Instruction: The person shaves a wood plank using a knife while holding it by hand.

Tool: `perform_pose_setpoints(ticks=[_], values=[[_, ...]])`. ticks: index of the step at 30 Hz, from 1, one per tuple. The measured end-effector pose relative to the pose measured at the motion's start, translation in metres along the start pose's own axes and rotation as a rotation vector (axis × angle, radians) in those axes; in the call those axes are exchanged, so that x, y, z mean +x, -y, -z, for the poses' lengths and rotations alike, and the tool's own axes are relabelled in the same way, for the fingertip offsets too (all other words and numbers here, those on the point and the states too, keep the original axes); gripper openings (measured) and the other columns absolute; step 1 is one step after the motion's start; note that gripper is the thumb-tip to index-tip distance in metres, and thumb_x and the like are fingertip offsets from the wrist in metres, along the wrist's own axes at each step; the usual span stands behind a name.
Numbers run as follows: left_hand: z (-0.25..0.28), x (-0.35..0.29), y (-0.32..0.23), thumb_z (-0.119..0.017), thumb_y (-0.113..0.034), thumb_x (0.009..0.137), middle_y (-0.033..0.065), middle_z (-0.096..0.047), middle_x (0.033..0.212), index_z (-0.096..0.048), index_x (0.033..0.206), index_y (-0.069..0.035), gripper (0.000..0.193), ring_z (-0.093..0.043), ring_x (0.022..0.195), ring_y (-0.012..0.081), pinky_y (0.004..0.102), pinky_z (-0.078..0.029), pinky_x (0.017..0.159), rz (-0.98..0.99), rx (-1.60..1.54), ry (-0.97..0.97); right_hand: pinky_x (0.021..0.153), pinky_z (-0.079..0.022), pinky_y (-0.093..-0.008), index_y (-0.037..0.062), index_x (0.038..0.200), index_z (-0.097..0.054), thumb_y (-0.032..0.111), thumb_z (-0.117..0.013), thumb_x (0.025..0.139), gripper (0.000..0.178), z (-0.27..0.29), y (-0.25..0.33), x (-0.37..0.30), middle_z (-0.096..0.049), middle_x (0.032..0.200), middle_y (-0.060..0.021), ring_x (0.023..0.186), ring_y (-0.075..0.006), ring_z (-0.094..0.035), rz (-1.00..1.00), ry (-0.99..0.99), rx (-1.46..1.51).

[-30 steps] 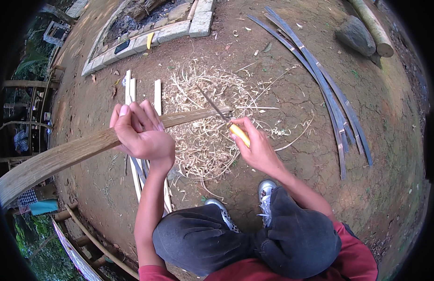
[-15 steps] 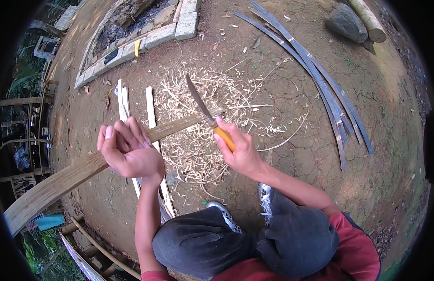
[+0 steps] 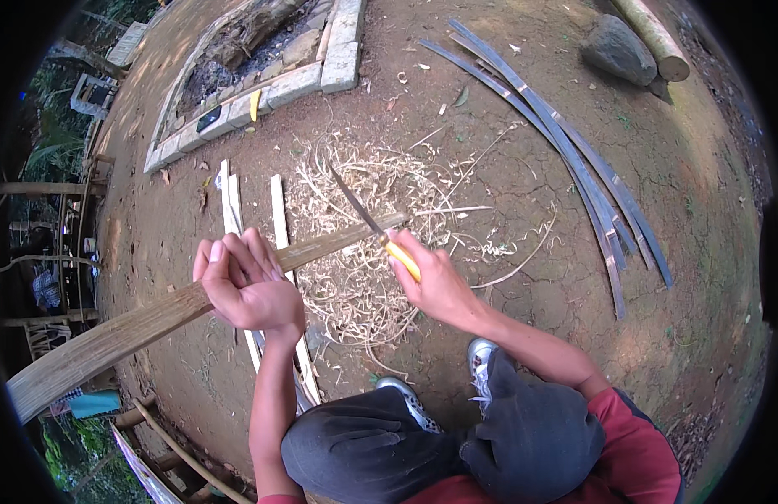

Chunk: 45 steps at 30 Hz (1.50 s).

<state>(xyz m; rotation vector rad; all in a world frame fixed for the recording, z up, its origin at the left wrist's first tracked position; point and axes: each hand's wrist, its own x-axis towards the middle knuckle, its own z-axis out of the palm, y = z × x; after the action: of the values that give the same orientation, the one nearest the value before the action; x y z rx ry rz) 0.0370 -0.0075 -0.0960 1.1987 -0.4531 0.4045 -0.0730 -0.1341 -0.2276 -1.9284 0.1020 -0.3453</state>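
A long bamboo strip (image 3: 120, 334) slants from the lower left up toward the middle, its far end over a heap of pale shavings (image 3: 364, 294). My left hand (image 3: 259, 290) is palm up, its curled fingers closed about the strip's middle; part of the grip is hidden. In my right hand (image 3: 439, 286) is a knife (image 3: 402, 259) with a yellow handle, held in closed fingers. Its narrow, slightly curved blade points up and left, crossing the strip close to the far end. Whether the edge touches the wood I cannot tell.
Pale split strips (image 3: 279, 210) lie left of the shavings. Several dark bamboo strips (image 3: 565, 143) lie at the right, near a grey rock (image 3: 617, 49) and a log (image 3: 654, 38). A block-edged fire pit (image 3: 341, 67) is at the far left, with a yellow piece (image 3: 254, 105) on its border.
The view has shifted slightly, so the ground things sit a little lower and further right. Both hands keep their holds; the knife stays near the strip's far end, its blade tilted slightly more leftward.
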Motion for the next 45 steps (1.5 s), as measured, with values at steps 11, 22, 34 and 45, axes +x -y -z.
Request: perform_pose_setpoints(ticks=[11,22,34,45], values=[[0.007,-0.022,0.0,-0.036,-0.012,0.092,-0.0005,-0.023,0.051,-0.024,0.067,-0.013,0.028,-0.02,0.041,0.0095,0.0247,-0.019,0.037,0.138,0.071,-0.003,0.046,-0.052,-0.034,-0.0006,0.131,-0.048,0.004,-0.055,0.095,0.037,-0.007,0.006,-0.017,-0.064,0.069,-0.0171,0.051,-0.0221,-0.064,0.07,-0.128,0.125],[0.004,-0.017,0.001,-0.038,-0.005,0.088,-0.0008,-0.02,0.052,-0.023,0.065,-0.012,0.029,-0.019,0.041,0.0086,0.0253,-0.018,0.037,0.072,0.001,0.021,0.042,-0.051,-0.0348,0.0027,0.136,-0.048,0.003,-0.055,0.096,0.041,0.003,0.023,-0.004,-0.067,0.073,-0.0205,0.056,-0.0242,-0.067,0.171,-0.212,0.133],[0.001,-0.02,0.0,-0.035,-0.009,0.091,0.0008,-0.022,0.054,-0.022,0.067,-0.013,0.028,-0.021,0.044,0.0113,0.0267,-0.021,0.039,0.078,0.062,0.083,0.059,-0.056,-0.0389,0.0007,0.138,-0.044,0.009,-0.055,0.098,0.042,-0.002,0.024,-0.018,-0.068,0.076,-0.0187,0.062,-0.0303,-0.07,0.237,-0.264,0.18],[-0.01,-0.025,0.001,-0.036,-0.008,0.088,0.0006,-0.02,0.054,-0.022,0.067,-0.012,0.026,-0.02,0.043,0.0125,0.0279,-0.02,0.041,0.059,0.098,0.065,0.046,-0.05,-0.0357,0.0028,0.139,-0.044,0.007,-0.054,0.097,0.043,-0.005,0.007,-0.028,-0.064,0.067,-0.0162,0.047,-0.0235,-0.062,0.186,-0.254,0.21]])
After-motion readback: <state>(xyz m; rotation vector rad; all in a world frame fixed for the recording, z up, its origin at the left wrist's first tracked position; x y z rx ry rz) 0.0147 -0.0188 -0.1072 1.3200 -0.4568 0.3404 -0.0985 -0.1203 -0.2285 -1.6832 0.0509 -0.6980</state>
